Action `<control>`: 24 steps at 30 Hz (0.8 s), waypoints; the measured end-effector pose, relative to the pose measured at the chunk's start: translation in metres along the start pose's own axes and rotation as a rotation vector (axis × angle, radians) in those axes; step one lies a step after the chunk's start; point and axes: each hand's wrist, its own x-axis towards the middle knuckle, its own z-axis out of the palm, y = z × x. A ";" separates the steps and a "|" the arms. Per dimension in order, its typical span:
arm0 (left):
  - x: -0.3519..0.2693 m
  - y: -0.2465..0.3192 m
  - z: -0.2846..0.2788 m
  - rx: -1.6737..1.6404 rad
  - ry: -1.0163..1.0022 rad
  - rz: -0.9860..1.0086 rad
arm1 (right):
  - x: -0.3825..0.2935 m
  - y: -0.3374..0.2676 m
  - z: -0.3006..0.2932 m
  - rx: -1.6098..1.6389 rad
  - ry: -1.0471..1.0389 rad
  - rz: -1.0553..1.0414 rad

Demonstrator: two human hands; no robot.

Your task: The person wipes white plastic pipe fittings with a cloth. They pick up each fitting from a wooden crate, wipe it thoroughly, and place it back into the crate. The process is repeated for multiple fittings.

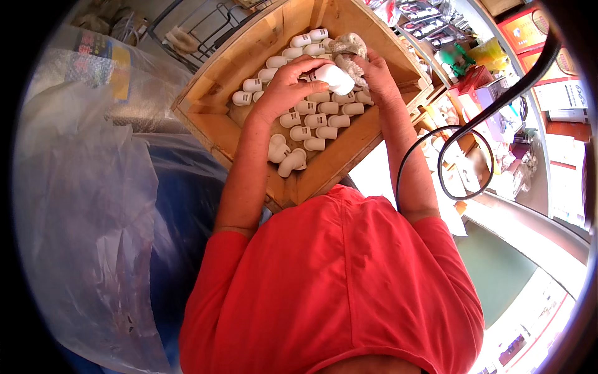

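My left hand (290,86) grips a white plastic pipe elbow (334,79) above a wooden box (336,166). Close by on the right, my right hand (379,77) holds a crumpled, greyish knitted cloth (349,51) beside the elbow. Rows of white pipe elbows (315,120) with small dark labels lie on the box's floor under both hands. In the corner nearest me, a few elbows (293,162) lie jumbled together. My forearms hide part of the box and some of the fittings.
Plastic sheeting (93,210) hangs over blue material on the left, below a wrapped roll (140,79). A black wire rack (205,37) stands behind the box. Shelves of packaged goods (423,18) are at the right, where a black cable (509,103) loops past my right arm.
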 end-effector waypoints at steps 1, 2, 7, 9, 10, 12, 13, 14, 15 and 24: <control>0.000 0.001 -0.001 -0.099 -0.030 -0.014 | -0.001 0.000 -0.001 0.020 -0.023 0.041; 0.000 0.001 0.000 -0.202 -0.022 -0.032 | -0.003 0.000 -0.003 0.040 -0.045 0.083; 0.005 -0.010 0.005 -0.667 -0.019 -0.068 | -0.004 -0.002 -0.005 0.195 -0.235 0.157; 0.006 -0.016 0.008 -0.699 0.066 -0.094 | -0.004 0.002 -0.001 0.133 -0.149 0.148; 0.007 -0.019 0.010 -0.733 0.116 -0.113 | -0.003 0.005 -0.001 0.118 -0.132 0.163; 0.009 -0.023 0.011 -0.743 0.224 -0.128 | -0.005 0.002 0.002 0.092 -0.136 0.165; 0.010 -0.024 0.011 -0.720 0.282 -0.124 | -0.005 0.002 0.002 0.081 -0.146 0.180; 0.012 -0.026 0.010 -0.696 0.340 -0.119 | -0.004 0.003 0.002 0.071 -0.156 0.194; 0.013 -0.026 0.011 -0.638 0.361 -0.131 | -0.004 0.004 0.002 0.061 -0.162 0.209; 0.017 -0.024 0.019 -0.166 0.509 -0.056 | -0.007 0.002 0.011 0.029 -0.076 0.104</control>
